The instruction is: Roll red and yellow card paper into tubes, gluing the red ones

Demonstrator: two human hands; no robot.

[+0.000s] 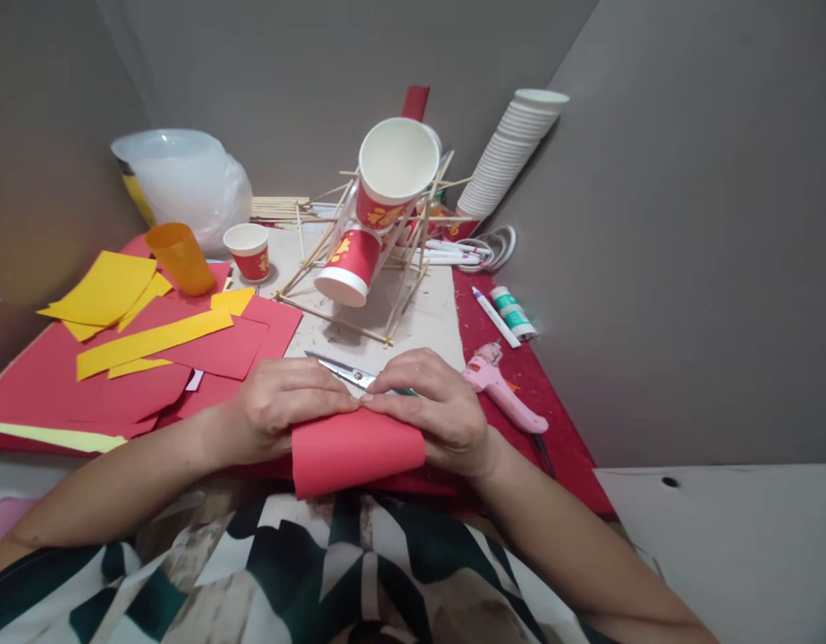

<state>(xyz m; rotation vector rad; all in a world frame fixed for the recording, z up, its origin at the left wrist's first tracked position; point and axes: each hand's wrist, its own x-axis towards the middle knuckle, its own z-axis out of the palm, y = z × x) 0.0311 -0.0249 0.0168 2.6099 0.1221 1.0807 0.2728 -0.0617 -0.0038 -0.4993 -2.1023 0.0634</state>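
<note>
A curled sheet of red paper point(359, 452) hangs at the table's front edge between both hands. My left hand point(289, 398) presses on its left upper part, fingers closed over it. From the other side my right hand point(430, 402) grips the paper, thumbs hidden beneath. The fingertips of both hands nearly meet at the sheet's top edge. Just beyond the fingers lie scissors point(349, 371), partly covered by my right hand. Behind them stands a frame of wooden sticks point(336, 326) carrying red paper cups point(349, 259).
Red sheets point(225, 344) and yellow paper pieces point(111, 286) lie left, near an orange cup point(181, 259) and a small paper cup point(248, 252). Right are a pink glue gun point(507, 394), a marker point(495, 317) and a green-white bottle point(513, 313). A tall cup stack point(513, 148) leans against the wall.
</note>
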